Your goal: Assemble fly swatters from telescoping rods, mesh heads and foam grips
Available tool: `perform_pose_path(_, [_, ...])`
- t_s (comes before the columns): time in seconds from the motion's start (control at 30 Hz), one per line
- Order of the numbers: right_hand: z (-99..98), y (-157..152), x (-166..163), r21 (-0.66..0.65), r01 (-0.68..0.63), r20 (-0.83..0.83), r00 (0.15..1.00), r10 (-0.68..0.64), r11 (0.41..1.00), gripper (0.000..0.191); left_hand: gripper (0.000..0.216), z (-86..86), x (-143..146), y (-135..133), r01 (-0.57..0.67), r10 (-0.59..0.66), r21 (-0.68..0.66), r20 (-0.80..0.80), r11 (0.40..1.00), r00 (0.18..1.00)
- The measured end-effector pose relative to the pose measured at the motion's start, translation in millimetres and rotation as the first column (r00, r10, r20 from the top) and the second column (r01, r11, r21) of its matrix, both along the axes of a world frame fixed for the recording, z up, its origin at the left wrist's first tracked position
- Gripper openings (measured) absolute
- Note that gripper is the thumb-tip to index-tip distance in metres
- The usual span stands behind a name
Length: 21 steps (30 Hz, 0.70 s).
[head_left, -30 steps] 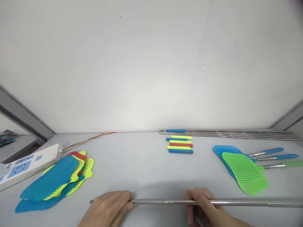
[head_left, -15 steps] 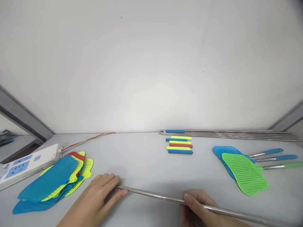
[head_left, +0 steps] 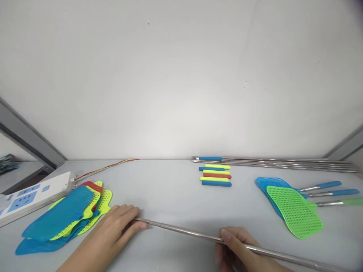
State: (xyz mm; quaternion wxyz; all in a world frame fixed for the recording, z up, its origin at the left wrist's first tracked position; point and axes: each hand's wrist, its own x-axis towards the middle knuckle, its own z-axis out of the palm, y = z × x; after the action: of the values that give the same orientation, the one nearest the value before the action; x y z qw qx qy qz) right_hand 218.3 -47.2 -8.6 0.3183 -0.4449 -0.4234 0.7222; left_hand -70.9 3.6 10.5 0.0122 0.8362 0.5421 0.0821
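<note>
A telescopic metal rod slants across the front of the table, its thin end at the left and thicker sections at the right. My left hand is closed around the thin end, which its fingers hide. With thumb and fingers, my right hand grips the rod farther along its thicker part. The rod's right end runs out at the bottom edge of the view. Left of my left hand lies a pile of blue, yellow and red fly swatter heads.
A white power strip with a red-and-yellow cord lies at the left. Several coloured handle sleeves sit mid-back, before a bundle of metal rods along the wall. Fly swatters with handles, a green one on top, lie right.
My left hand has shifted slightly left along with the rod's thin end, and a bit more of the rod shows between my hands. My right hand stays almost in place.
</note>
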Motion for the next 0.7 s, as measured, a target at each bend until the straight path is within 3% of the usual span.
perform_pose_path(0.17, [-4.7,2,-1,-0.060,0.068,-0.091,0.993,-0.073,0.996,0.051,0.029,-4.5,1,-1,0.017,-0.016,-0.055,0.016,0.998,1.000])
perform_pose_path(0.37, [1.0,7,1,-0.147,0.092,-0.143,0.983,-0.114,0.985,0.048,0.032,1.9,13,-5,0.018,-0.008,-0.181,0.053,0.983,0.999])
perform_pose_path(0.7, [-1.9,3,12,-0.108,0.091,-0.170,0.979,-0.109,0.990,0.043,0.036,5.4,19,-8,0.073,-0.069,-0.190,0.030,0.979,0.997])
